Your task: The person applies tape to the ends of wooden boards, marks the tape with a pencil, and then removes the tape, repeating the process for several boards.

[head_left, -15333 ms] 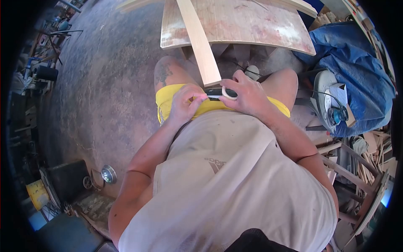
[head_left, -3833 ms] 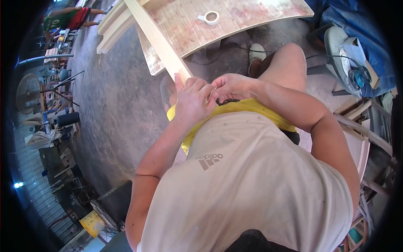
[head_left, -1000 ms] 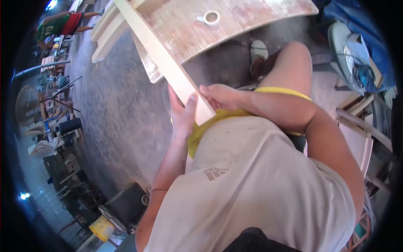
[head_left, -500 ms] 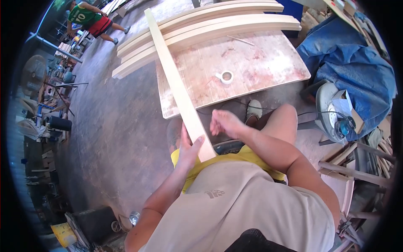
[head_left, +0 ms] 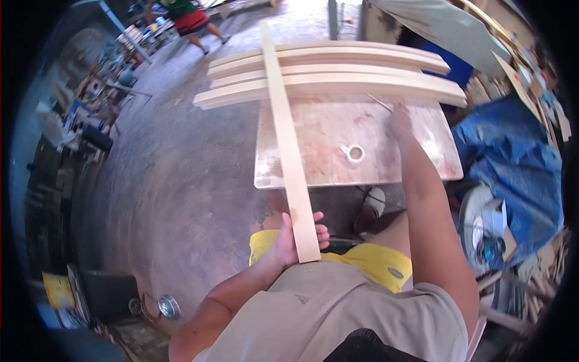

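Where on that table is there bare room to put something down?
Bare tabletop lies between the long strip and the tape roll, and along the near edge below the roll. The far edge is crowded with stacked boards, near the right hand.

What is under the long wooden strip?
Under the wooden strip lie the stacked curved boards, then the tabletop; its near end rests in the left hand over the yellow shorts. The surfaces directly beneath it are covered.
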Action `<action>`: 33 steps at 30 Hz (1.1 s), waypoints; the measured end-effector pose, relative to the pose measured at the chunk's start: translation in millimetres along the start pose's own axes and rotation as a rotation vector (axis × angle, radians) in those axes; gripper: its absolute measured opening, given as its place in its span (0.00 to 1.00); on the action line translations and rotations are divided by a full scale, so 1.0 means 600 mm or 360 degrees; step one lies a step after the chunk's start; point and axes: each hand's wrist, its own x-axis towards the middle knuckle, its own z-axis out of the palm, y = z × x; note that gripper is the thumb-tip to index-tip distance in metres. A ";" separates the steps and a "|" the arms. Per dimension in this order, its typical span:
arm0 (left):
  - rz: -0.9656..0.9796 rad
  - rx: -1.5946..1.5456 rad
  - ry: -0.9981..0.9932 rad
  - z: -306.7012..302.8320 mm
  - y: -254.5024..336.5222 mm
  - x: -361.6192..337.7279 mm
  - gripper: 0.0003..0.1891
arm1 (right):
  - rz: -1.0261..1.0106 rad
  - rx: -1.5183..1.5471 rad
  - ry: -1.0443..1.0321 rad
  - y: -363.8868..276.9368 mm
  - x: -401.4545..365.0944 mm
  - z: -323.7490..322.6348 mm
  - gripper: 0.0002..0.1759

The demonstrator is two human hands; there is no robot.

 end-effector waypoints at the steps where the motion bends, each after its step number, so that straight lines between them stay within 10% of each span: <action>1: 0.0059 0.0003 0.0004 0.002 0.000 -0.005 0.55 | 0.0071 -0.0099 -0.0085 -0.009 -0.002 -0.009 0.27; 7: -0.0095 0.0432 0.0071 0.003 0.009 -0.012 0.69 | 0.0141 -0.0690 -0.0631 -0.034 0.021 -0.045 0.19; 11: -0.0144 0.0520 -0.0049 -0.013 0.006 -0.014 0.71 | 0.0035 -0.0718 -0.0321 -0.024 0.008 -0.035 0.17; 15: -0.0188 0.0423 -0.0294 -0.016 0.004 -0.017 0.68 | -0.0026 0.0917 0.0031 -0.031 -0.018 -0.047 0.08; 19: -0.0056 0.0452 -0.0428 -0.004 -0.003 -0.009 0.65 | 0.0452 0.2226 -0.0521 -0.184 -0.185 -0.234 0.02; 25: 0.0249 0.0744 -0.0688 0.106 0.022 -0.005 0.62 | -0.0531 0.2624 -0.0518 -0.293 -0.402 -0.376 0.08; 33: 0.0370 0.0511 -0.0606 0.216 0.032 0.007 0.57 | -0.1529 0.1661 0.0076 -0.416 -0.486 -0.486 0.10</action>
